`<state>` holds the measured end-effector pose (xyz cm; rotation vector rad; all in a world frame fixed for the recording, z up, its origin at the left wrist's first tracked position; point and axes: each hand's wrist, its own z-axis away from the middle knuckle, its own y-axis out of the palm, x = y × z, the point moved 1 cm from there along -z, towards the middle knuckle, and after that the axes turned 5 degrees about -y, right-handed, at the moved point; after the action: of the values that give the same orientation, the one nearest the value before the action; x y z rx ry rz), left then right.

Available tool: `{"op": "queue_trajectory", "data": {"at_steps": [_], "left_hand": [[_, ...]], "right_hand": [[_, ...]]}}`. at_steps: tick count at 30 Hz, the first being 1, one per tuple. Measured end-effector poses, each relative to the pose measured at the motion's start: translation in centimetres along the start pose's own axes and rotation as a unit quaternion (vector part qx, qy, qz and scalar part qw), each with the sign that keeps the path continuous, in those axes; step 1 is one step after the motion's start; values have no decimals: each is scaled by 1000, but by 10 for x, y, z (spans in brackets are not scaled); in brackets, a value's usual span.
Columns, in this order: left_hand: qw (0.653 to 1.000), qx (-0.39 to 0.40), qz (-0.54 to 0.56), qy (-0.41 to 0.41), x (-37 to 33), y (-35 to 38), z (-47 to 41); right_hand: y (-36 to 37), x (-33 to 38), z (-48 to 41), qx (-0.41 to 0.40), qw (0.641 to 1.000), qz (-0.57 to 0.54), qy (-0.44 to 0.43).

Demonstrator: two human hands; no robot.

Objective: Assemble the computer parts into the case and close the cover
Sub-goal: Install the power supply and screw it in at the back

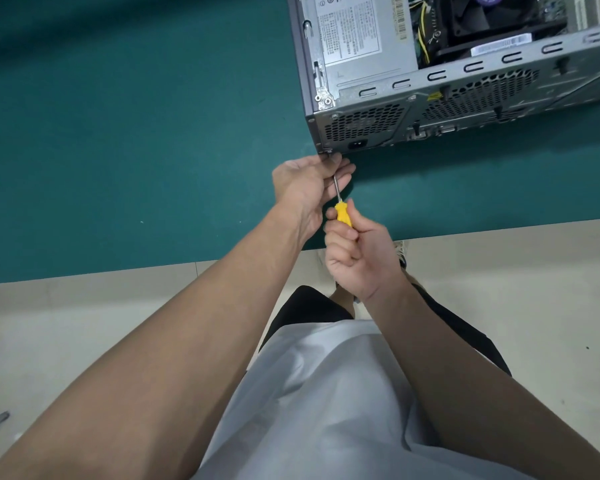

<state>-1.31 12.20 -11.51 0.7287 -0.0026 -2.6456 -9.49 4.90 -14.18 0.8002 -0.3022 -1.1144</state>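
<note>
Now: both forearms reach forward from the body toward the near-left bottom corner of the computer case (413,109).

Right hand (357,258): held low, just over the near edge of the green mat (136,133). Fingers curled tight round the yellow handle of the screwdriver (343,214), thumb laid along the handle's top. Wrist bent slightly, knuckles turned left.

Screwdriver: the metal shaft runs up and a little left from the handle, and its tip meets the case's corner just left of the black power socket (357,144). Whatever sits at the tip is too small to make out.

Left hand (309,188): palm turned right, released rather than clenched. Fingers lie nearly straight beneath and beside the shaft, cradling it. Thumb reaches up to touch the case's corner by the tip. Forearm long and straight, crossing in from the near left.

Case: lies on its side on the mat, at far right, rear panel facing near. Upper side open. Inside at the left sits the grey power supply (354,32), label up. To its right, yellow wires and a black fan (492,12).

Near: pale tiled floor (499,289) beyond the mat's edge, a white shirt (326,393), black shorts (309,306).
</note>
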Motion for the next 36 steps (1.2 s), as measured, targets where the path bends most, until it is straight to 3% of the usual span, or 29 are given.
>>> {"op": "queue_trajectory", "data": {"at_steps": [3, 5, 6, 7, 9, 10, 11, 12, 14, 15, 16, 18, 20, 22, 23, 24, 26, 27, 28, 29, 30, 32, 33, 34, 36], "left_hand": [[1000, -5, 1, 1, 0, 1, 1], [1000, -11, -8, 9, -1, 0, 1], [1000, -15, -9, 12, 0, 1, 1], [1000, -18, -8, 14, 1, 2, 1], [1000, -23, -2, 15, 2, 4, 3], [1000, -25, -1, 16, 2, 5, 3], [1000, -24, -2, 17, 2, 5, 3], [1000, -21, -5, 17, 2, 5, 2], [1000, -11, -12, 14, 0, 3, 2], [1000, -6, -11, 13, -1, 2, 2], [1000, -2, -8, 11, 0, 1, 1], [1000, 1, -1, 11, 0, 1, 1], [1000, -5, -3, 15, 1, 1, 1], [1000, -15, -11, 22, 2, 0, 1], [999, -19, -11, 24, 2, 0, 0], [999, -23, -8, 24, 3, 1, 0], [999, -29, -2, 21, 4, 3, 0], [999, -29, 0, 19, 5, 4, 0], [999, -27, 0, 19, 5, 5, 0], [999, -26, -3, 19, 5, 5, 0], [999, -25, -9, 19, 4, 5, 0], [999, -22, -18, 17, 3, 3, 0], [999, -21, -18, 17, 2, 2, 0], [1000, -22, -15, 17, 2, 1, 0], [1000, -23, -8, 17, 3, 1, 0]], "right_hand": [[4, -4, -3, -9, 999, -31, 2], [8, -10, -4, -88, 986, 107, -94], [8, -11, -3, -135, 949, 231, -169], [8, -10, -1, -179, 876, 376, -245], [8, -10, 2, -230, 668, 619, -343], [10, -11, 2, -236, 602, 672, -361], [9, -11, 2, -236, 592, 679, -364], [8, -9, 0, -219, 665, 620, -354], [9, -7, -7, -127, 904, 331, -238], [10, -8, -7, -75, 971, 174, -144], [8, -8, -8, -37, 995, 59, -77], [6, -8, -9, -1, 999, -40, -31], [6, -10, -11, -13, 999, -31, -38], [7, -11, -11, -78, 988, 84, -105], [6, -11, -9, -131, 958, 193, -168], [4, -10, -6, -182, 892, 336, -242], [2, -11, -1, -252, 663, 604, -362], [3, -14, 0, -253, 564, 677, -400], [5, -17, 0, -254, 523, 700, -415], [6, -17, -1, -255, 542, 692, -404], [5, -16, -4, -243, 626, 637, -378], [5, -13, -9, -153, 862, 391, -283], [4, -11, -10, -100, 935, 265, -211], [2, -9, -10, -64, 969, 186, -150], [0, -6, -9, -19, 989, 121, -79]]}}
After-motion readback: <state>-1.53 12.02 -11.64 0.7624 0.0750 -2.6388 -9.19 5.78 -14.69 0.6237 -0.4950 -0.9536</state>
